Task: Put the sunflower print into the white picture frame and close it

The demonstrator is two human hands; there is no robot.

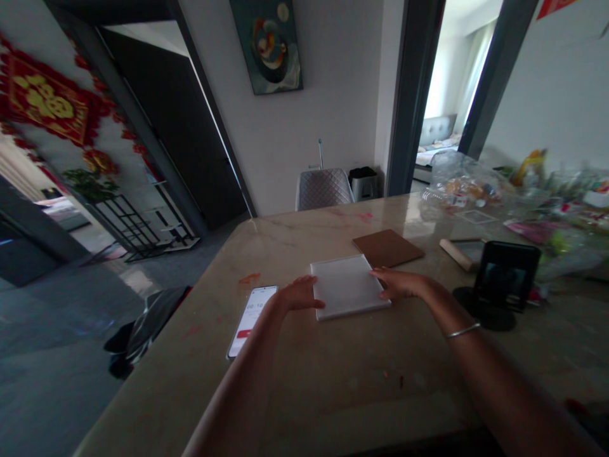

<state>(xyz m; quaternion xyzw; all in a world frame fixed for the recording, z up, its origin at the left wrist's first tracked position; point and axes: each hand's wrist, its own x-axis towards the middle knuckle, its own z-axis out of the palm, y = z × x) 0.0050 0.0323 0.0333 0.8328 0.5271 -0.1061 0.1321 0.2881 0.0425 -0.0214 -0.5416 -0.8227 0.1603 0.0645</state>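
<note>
A flat white rectangular slab [351, 287], thin with a slightly glossy top, lies on the stone-topped table in front of me. I cannot make out what it is. My left hand [303, 293] grips its left edge, thumb toward me and fingers at the far side. At the right edge, my right hand [394, 283] holds it in the same way, with a silver bangle on that wrist. Just behind the slab and to its right lies a brown board [387, 247]. A phone [252, 320] with a timer on its lit screen rests left of my left forearm, which partly covers it.
A dark device on a round stand [505, 279] stands right of my right hand, with a small wooden frame [464, 252] behind it. Plastic bags [469, 181] and other clutter fill the table's far right. A grey chair [325, 189] is at the far edge.
</note>
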